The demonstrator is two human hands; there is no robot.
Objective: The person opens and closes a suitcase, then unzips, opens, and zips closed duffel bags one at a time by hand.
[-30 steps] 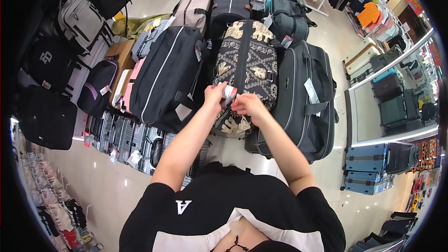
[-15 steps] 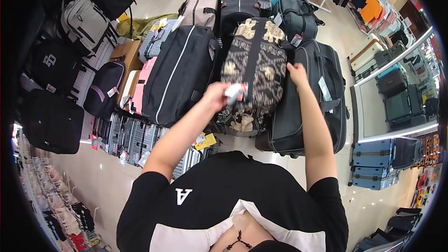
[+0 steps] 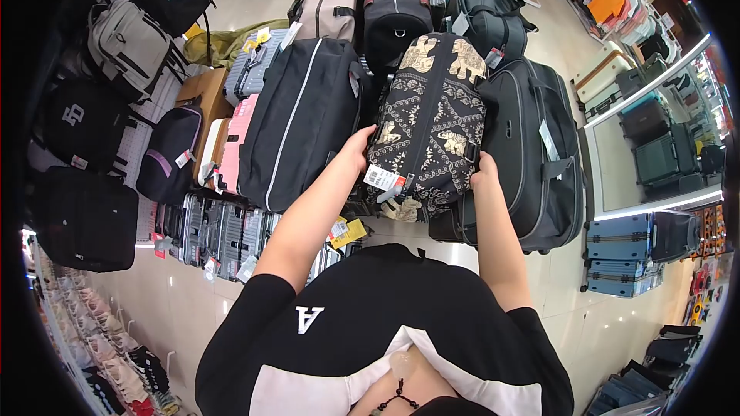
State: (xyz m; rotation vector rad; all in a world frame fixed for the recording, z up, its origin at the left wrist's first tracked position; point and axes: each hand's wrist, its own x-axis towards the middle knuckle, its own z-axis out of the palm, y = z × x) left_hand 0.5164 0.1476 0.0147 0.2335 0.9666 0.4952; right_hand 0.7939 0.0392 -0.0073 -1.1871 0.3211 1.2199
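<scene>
A black duffel bag with cream elephant and floral prints (image 3: 432, 119) lies between my hands, its dark zip strip running lengthwise. My left hand (image 3: 359, 148) grips its left side, fingers partly hidden behind the fabric. On the opposite side, my right hand (image 3: 484, 172) holds the bag below a small black buckle, most of its fingers out of sight. A white and red price tag (image 3: 384, 178) hangs at the near end. To the left stands a plain black duffel bag (image 3: 297, 123) with a pale zip; to the right is a large black suitcase-style bag (image 3: 532, 154).
Behind are a beige duffel (image 3: 327, 8), a black duffel with a metal ring (image 3: 397, 19) and a dark travel bag (image 3: 493, 23). Backpacks (image 3: 127, 46) hang at the left. Grey hard suitcases (image 3: 223, 239) stand below. A mirror (image 3: 655, 139) and blue suitcases (image 3: 619, 254) are on the right.
My left hand has let go of the price tag and moved up to the bag's left side. My right hand has slid down the right side. The patterned bag has turned slightly clockwise.
</scene>
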